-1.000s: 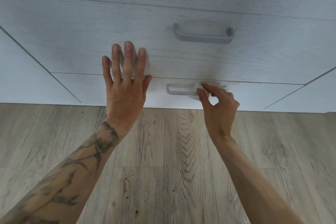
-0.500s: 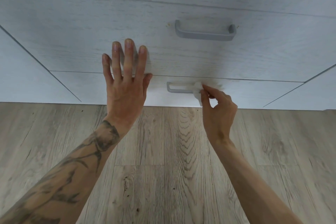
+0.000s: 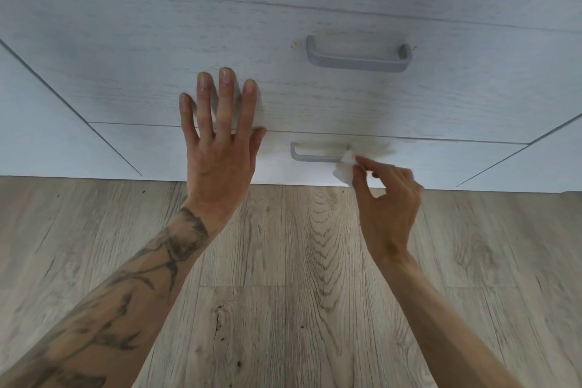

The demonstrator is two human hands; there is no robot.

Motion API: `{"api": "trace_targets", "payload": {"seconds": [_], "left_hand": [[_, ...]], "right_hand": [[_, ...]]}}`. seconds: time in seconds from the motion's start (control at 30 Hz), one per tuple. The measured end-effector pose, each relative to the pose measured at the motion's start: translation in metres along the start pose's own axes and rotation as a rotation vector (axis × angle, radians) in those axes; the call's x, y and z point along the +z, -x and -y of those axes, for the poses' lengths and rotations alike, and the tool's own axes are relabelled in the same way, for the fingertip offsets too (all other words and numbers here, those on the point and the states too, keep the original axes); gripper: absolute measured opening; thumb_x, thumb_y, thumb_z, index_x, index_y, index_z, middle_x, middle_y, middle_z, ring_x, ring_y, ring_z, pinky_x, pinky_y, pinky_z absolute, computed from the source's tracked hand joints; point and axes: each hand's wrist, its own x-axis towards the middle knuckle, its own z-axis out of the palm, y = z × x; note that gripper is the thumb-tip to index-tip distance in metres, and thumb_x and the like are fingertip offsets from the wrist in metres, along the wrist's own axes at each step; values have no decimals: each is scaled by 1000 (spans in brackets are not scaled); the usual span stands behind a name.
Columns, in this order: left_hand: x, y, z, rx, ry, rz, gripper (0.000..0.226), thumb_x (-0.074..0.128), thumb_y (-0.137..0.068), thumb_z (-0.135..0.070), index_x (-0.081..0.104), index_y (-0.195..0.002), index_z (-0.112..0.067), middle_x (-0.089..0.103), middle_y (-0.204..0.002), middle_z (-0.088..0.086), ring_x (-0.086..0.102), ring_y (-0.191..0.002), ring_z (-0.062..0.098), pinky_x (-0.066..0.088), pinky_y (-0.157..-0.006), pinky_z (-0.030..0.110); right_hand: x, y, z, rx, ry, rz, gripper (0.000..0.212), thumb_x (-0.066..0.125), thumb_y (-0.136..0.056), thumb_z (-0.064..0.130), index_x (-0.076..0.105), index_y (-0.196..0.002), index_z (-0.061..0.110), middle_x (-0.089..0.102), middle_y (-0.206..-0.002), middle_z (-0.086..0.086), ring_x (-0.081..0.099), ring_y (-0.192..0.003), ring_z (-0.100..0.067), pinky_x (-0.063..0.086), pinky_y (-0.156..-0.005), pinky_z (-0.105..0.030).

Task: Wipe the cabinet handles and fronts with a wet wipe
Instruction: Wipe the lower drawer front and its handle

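A whitewashed wood cabinet with stacked drawer fronts fills the upper half of the view. The middle drawer front carries a grey bar handle. The bottom drawer front has a smaller grey handle. My left hand lies flat with straight fingers across the seam between those two fronts. My right hand pinches a small white wet wipe between thumb and fingers, pressed against the right end of the lower handle. That end of the handle is hidden by the wipe.
Light wood-grain laminate floor runs up to the cabinet base. Plain cabinet panels stand at the left and right of the drawers. Both forearms reach in from the bottom of the view.
My right hand with the wipe has slid a little to the right along the lower handle, reaching its right end. My left hand stays pressed in the same spot.
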Motion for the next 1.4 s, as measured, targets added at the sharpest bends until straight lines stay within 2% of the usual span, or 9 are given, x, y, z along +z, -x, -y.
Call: {"api": "trace_targets", "payload": {"seconds": [0.1, 0.2, 0.3, 0.47, 0.6, 0.77, 0.93, 1.2, 1.4], "left_hand": [[-1, -1, 0, -6, 5, 5, 69, 45, -117, -43, 13, -168, -9, 9, -169, 22, 17, -155, 48, 22, -128, 66], [-1, -1, 1, -3, 3, 7, 70, 45, -117, -43, 12, -168, -9, 9, -168, 22, 16, -155, 48, 24, -127, 66], [-1, -1, 0, 1, -4, 4, 70, 44, -117, -44, 11, -168, -9, 9, -168, 21, 16, -155, 47, 23, -127, 66], [1, 0, 1, 0, -5, -4, 71, 44, -117, -44, 11, -169, -10, 8, -168, 21, 16, -155, 47, 22, -127, 65], [0, 0, 1, 3, 20, -15, 76, 46, -117, -44, 2, -169, -10, 8, -169, 19, 17, -155, 46, 24, -128, 65], [2, 0, 0, 2, 18, -23, 76, 45, -117, -44, -2, -168, -13, 4, -170, 18, 16, -156, 45, 22, -129, 64], [2, 0, 0, 0, 11, -20, 78, 44, -117, -46, -4, -169, -13, 0, -170, 18, 17, -156, 45, 22, -129, 63], [-5, 1, 1, 0, 20, 31, 76, 43, -118, -42, -6, -169, -14, -7, -172, 16, 12, -158, 44, 21, -129, 63], [-21, 1, -2, 2, 25, 119, 73, 43, -117, -39, 2, -171, -12, -20, -175, 13, -8, -163, 41, 15, -131, 62]], "right_hand": [[1, -10, -8, -97, 22, 36, 22, 81, -93, 20, 81, -115, 26, 73, -109, 20, 58, -105, -12, 36, -95, -31], [-1, -17, -16, -283, 93, 56, 25, 85, -90, 11, 82, -114, 16, 79, -109, 5, 62, -100, -29, 50, -87, -42], [-2, -28, -25, -437, 124, 33, 20, 85, -89, 7, 84, -108, 11, 81, -100, 1, 62, -90, -35, 53, -78, -38], [13, -34, -15, -517, 81, 72, 15, 86, -89, 10, 85, -103, 11, 81, -96, 3, 57, -95, -22, 51, -82, -43], [34, -32, 3, -569, 103, 57, 11, 86, -88, 16, 85, -100, 17, 80, -90, 9, 56, -95, -19, 39, -90, -36], [48, -24, 18, -571, 128, 40, 10, 85, -90, 21, 84, -100, 22, 78, -90, 13, 58, -95, -18, 37, -91, -37], [66, -23, 43, -504, 239, 34, 13, 85, -86, 12, 82, -90, 24, 71, -84, 7, 63, -91, -24, 38, -89, -40], [32, -25, 3, -523, 179, 33, 9, 86, -89, 21, 83, -97, 20, 76, -94, 6, 61, -98, -25, 37, -89, -40], [3, -31, -13, -442, 233, 16, 11, 87, -88, 18, 83, -97, 21, 77, -93, 7, 63, -94, -27, 35, -89, -41]]}}
